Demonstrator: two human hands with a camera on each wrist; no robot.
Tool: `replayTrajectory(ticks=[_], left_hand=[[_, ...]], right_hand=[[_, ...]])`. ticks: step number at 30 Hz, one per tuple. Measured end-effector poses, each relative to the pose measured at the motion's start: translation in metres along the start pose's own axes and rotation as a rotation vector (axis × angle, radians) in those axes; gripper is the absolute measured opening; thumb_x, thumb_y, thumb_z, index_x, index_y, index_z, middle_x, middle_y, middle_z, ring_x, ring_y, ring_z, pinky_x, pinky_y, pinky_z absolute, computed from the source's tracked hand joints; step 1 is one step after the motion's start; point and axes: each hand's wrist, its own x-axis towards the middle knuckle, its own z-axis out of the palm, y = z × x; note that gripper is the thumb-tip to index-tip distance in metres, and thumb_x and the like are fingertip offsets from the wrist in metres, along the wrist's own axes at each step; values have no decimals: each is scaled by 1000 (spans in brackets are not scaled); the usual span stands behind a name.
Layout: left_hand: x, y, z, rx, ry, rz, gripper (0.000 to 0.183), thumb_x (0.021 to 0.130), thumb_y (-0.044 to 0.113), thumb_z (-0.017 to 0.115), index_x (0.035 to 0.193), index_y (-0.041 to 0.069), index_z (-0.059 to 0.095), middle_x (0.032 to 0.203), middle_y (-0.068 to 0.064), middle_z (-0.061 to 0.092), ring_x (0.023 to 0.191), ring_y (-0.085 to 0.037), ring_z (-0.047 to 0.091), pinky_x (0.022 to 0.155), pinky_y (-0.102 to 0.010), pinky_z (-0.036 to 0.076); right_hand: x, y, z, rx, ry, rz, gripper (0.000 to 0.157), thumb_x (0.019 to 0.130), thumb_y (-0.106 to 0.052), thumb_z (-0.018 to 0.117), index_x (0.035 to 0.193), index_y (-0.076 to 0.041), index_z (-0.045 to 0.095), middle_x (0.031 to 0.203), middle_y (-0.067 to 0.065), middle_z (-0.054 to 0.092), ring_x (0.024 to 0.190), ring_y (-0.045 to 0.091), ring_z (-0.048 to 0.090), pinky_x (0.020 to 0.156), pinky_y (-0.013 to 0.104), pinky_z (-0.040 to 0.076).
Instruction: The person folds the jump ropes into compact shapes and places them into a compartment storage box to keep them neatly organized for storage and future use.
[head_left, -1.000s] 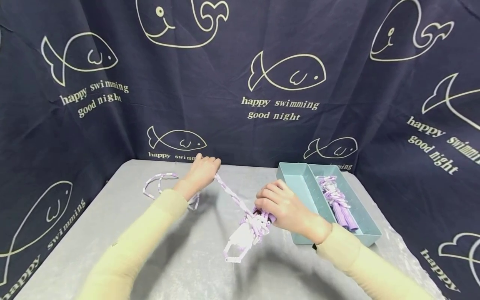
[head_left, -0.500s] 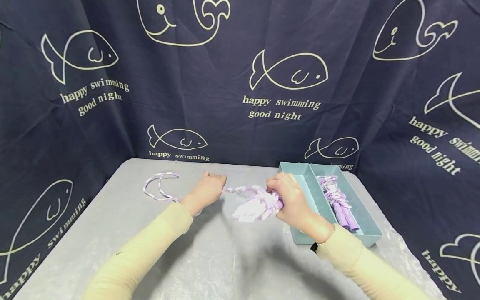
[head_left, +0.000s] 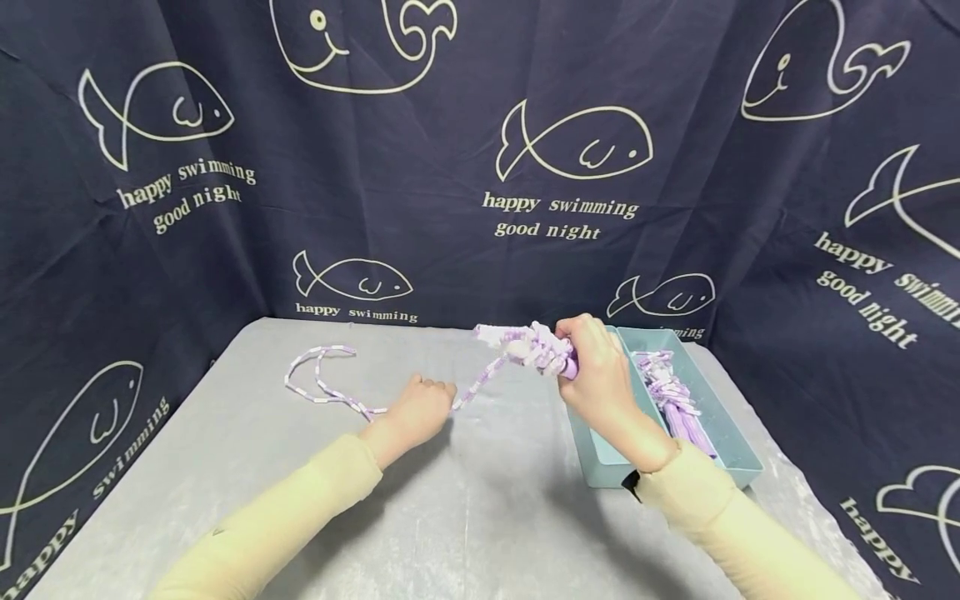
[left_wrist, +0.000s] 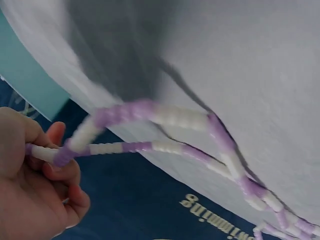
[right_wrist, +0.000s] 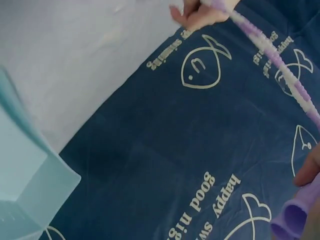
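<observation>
A purple-and-white beaded jump rope [head_left: 536,346] is partly wound into a bundle around its purple handles [right_wrist: 292,217]. My right hand [head_left: 600,375] grips this bundle at the handle end, above the left part of the teal box. My left hand [head_left: 418,408] holds the rope's beaded strand [left_wrist: 110,148] between curled fingers, left of the bundle. From there the strand slants up to the bundle. Its loose tail [head_left: 300,379] curves over the table on the left. Much of the handles is covered by my right hand.
A teal two-compartment box [head_left: 738,446] stands on the right of the grey table [head_left: 480,517]. Its right compartment holds another wound purple-and-white jump rope [head_left: 667,387]. Behind hangs a dark blue curtain [head_left: 442,200] with fish prints.
My right hand has moved away from me and to the right, turning the bundle so its looped end points left. My left hand has come lower, nearer to me. The tail stays put.
</observation>
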Motion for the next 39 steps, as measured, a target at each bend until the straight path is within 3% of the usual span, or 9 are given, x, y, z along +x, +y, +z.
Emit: replayTrajectory(ticks=[7, 14, 19, 27, 32, 39], left_hand=[[-17, 22, -14, 39, 97, 63, 9, 76, 15, 68, 80, 13, 60, 68, 1, 58, 58, -14, 52, 59, -27, 34], [-30, 35, -28, 105, 96, 66, 9, 79, 17, 67, 75, 15, 59, 61, 3, 52, 52, -11, 40, 57, -26, 31], [-35, 41, -40, 124, 184, 73, 16, 75, 14, 64, 65, 17, 52, 54, 3, 44, 49, -12, 35, 55, -27, 28], [-38, 47, -68, 115, 290, 86, 16, 70, 14, 64, 63, 17, 50, 53, 3, 44, 48, -14, 39, 54, -29, 28], [-38, 47, -90, 139, 376, 96, 16, 71, 14, 63, 63, 16, 49, 53, 2, 45, 48, -15, 41, 54, -29, 29], [-35, 44, -117, 105, 427, 113, 14, 70, 12, 63, 64, 15, 51, 55, 1, 47, 49, -18, 44, 56, -31, 30]], right_hand=[[6, 13, 4, -108, -35, 127, 44, 58, 15, 58, 97, -5, 52, 90, 13, 56, 87, 34, 54, 64, 45, 36], [3, 28, 12, -173, -115, 242, 43, 63, 11, 59, 102, -6, 52, 94, 14, 57, 90, 37, 54, 66, 49, 37], [3, 33, 17, -213, -156, 286, 42, 64, 9, 57, 103, -6, 52, 94, 14, 57, 89, 38, 53, 66, 51, 37], [2, 41, 27, -351, -209, 242, 44, 63, 7, 61, 103, -8, 50, 93, 13, 54, 86, 38, 50, 66, 50, 35], [-1, 41, 31, -444, -196, 175, 42, 63, 7, 63, 100, -7, 49, 88, 15, 51, 82, 38, 49, 63, 49, 33], [-4, 39, 37, -531, -180, 35, 18, 79, 3, 52, 95, -6, 48, 82, 17, 47, 79, 38, 47, 62, 48, 33]])
